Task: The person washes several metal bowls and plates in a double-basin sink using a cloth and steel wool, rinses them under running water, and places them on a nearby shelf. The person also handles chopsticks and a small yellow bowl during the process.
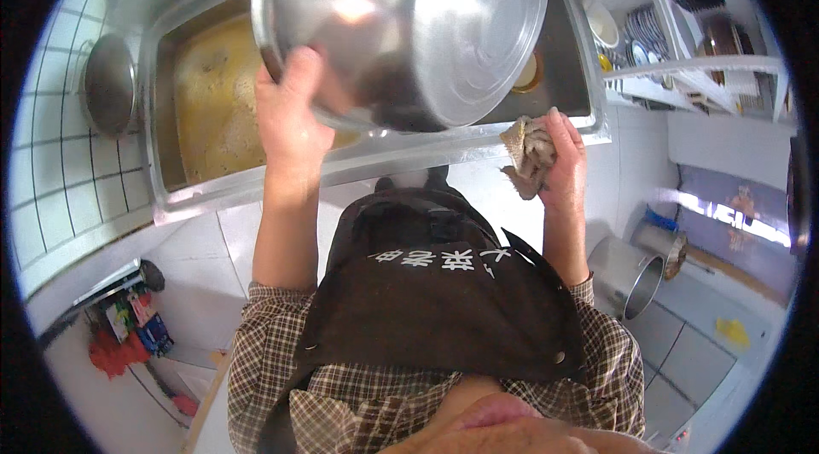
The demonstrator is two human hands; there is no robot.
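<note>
A large stainless steel pot (384, 19) is tilted on its side above a steel sink (409, 150), its round base turned to the right. My left hand (294, 108) grips the pot by its rim, thumb on the outer wall. In my right hand (563, 156) is a crumpled, wet-looking beige cloth (531, 153), held near the sink's front right edge. Yellowish, cloudy water (214, 95) fills the left basin. Behind the pot, a small round yellow-rimmed item (528, 73) shows in the right basin. The pot's inside is hidden from me.
White shelves (691, 67) with stacked plates (646, 31) stand at the right. A round metal lid or pan (110, 86) leans against the tiled wall at the left. On the lower right lies a steel pot (627, 275) near a yellow scrap (732, 331).
</note>
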